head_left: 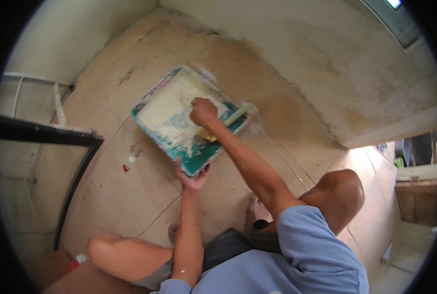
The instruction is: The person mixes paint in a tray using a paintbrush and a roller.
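A green paint tray (pixel 199 161) lies on the floor in front of me, its far part coated with cream-white paint (pixel 164 100). My left hand (pixel 193 177) grips the tray's near corner, thumb up along the side and fingers under the rim. Over the painted part, my right hand (pixel 204 112) is closed in a fist. Something thin and dark seems to stick out at its far side, but I cannot make out what it is. A pale roller (pixel 237 114) rests across the tray's right edge, beside my right wrist. Yellow shows under that wrist.
Tan floor tiles (pixel 150 196) carry stains and a damp-looking patch. Paint-smeared walls rise behind and to the right. At the left stands a black-edged frame (pixel 47 132) with pale bars. A small red scrap (pixel 126 168) lies left of the tray. Wooden furniture (pixel 419 196) stands far right.
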The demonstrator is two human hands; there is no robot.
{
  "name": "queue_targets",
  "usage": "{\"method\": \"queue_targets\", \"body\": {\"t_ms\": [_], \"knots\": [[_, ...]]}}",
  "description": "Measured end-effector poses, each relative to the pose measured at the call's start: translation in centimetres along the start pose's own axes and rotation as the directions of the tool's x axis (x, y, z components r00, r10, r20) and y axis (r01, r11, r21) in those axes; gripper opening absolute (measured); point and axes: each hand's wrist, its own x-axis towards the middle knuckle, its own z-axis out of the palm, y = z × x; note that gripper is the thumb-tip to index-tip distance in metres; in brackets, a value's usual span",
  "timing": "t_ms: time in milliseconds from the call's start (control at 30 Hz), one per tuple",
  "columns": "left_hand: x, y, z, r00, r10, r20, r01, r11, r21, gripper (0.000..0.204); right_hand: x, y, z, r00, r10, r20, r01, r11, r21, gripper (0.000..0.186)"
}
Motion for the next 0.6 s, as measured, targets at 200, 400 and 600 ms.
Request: {"method": "queue_targets", "body": {"t_ms": [200, 400, 600], "knots": [[0.2, 0.0, -0.3, 0.994, -0.043, 0.100, 0.043, 0.999, 0.002, 0.078, 0.0, 0.2, -1.6, 0.993, 0.025, -0.114, -0.018, 0.998, 0.065, 0.028], [0.3, -0.4, -0.1, 0.994, -0.045, 0.102, 0.046, 0.999, -0.010, 0.077, -0.6, -0.1, -1.6, 0.998, -0.009, -0.061, 0.012, 0.999, 0.041, 0.028], [0.3, -0.1, -0.3, 0.992, -0.057, 0.116, 0.060, 0.998, -0.024, 0.073, 0.2, 0.2, -2.0, 0.996, 0.057, -0.068, -0.056, 0.998, 0.020, 0.032]]}}
